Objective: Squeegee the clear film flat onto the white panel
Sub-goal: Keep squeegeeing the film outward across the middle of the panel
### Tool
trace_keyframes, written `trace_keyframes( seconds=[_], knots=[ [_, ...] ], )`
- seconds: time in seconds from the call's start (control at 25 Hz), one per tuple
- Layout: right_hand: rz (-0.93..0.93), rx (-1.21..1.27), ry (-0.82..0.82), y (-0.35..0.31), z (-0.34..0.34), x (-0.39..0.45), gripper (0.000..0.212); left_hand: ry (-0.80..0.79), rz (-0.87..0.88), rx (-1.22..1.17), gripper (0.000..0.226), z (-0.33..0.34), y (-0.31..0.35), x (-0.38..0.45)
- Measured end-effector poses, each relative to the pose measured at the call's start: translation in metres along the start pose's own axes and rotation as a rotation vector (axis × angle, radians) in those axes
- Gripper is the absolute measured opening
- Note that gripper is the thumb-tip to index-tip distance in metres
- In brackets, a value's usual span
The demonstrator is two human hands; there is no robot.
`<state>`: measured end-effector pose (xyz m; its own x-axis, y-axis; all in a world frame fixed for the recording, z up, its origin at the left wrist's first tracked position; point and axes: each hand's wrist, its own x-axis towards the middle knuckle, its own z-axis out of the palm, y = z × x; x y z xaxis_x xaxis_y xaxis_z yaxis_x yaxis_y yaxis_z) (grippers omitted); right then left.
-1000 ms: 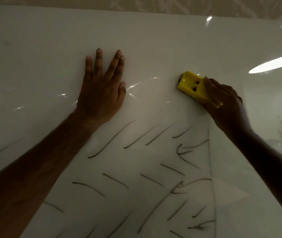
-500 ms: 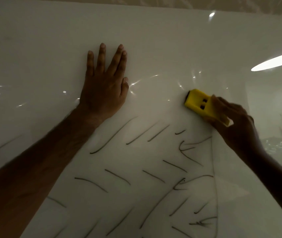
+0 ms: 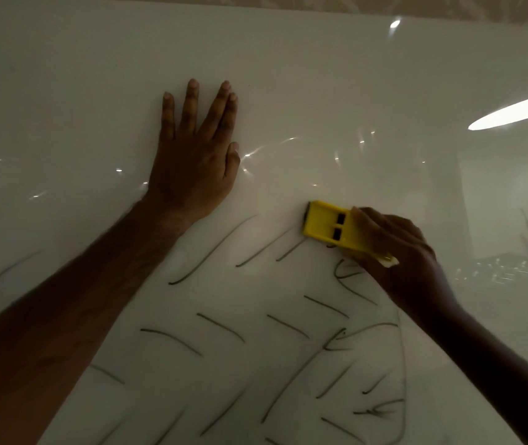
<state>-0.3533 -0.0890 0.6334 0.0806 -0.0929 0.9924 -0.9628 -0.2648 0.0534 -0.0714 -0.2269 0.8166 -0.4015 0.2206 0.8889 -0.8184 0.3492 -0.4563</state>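
Note:
A large white panel (image 3: 320,75) fills the view, covered by clear film (image 3: 288,162) that shows glints and faint ripples across its middle. Dark crease lines (image 3: 220,326) run through the film in the lower half. My left hand (image 3: 192,165) lies flat on the film with its fingers spread, pointing away from me. My right hand (image 3: 400,258) grips a yellow squeegee (image 3: 326,224), whose dark edge rests on the film to the right of and below my left hand, just above the uppermost creases.
The panel's far edge (image 3: 256,6) meets a patterned surface at the top. A bright lamp reflection (image 3: 513,114) shines at the right, with dim room reflections (image 3: 513,252) below it.
My right hand has drawn the squeegee toward me and slightly left, from level with my left hand's thumb down to the first creases. My left hand stayed pressed in place.

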Motion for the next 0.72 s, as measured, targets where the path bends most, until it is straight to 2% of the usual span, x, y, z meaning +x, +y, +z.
trace_keyframes(
  seconds=[0.12, 0.24, 0.32, 0.48, 0.6, 0.72],
  knots=[
    [0.102, -0.051, 0.003, 0.029, -0.022, -0.009, 0.066, -0.004, 0.001, -0.007, 0.065, -0.002, 0.000, -0.001],
    [0.248, -0.067, 0.072, 0.046, -0.039, 0.019, 0.066, -0.006, 0.001, -0.003, 0.065, -0.002, 0.001, 0.000],
    [0.275, -0.051, 0.120, 0.044, -0.039, 0.045, 0.066, 0.001, 0.006, 0.007, 0.065, -0.001, 0.001, -0.001],
    [0.236, -0.038, 0.107, 0.013, -0.020, 0.069, 0.064, 0.006, 0.007, -0.003, 0.065, 0.001, -0.001, -0.001],
    [0.116, -0.036, 0.008, -0.009, -0.002, 0.029, 0.062, 0.011, 0.001, -0.012, 0.065, 0.000, 0.001, 0.000],
    [0.063, -0.006, -0.055, 0.003, -0.008, -0.017, 0.064, -0.001, 0.005, -0.012, 0.065, -0.002, -0.001, 0.000]
  ],
)
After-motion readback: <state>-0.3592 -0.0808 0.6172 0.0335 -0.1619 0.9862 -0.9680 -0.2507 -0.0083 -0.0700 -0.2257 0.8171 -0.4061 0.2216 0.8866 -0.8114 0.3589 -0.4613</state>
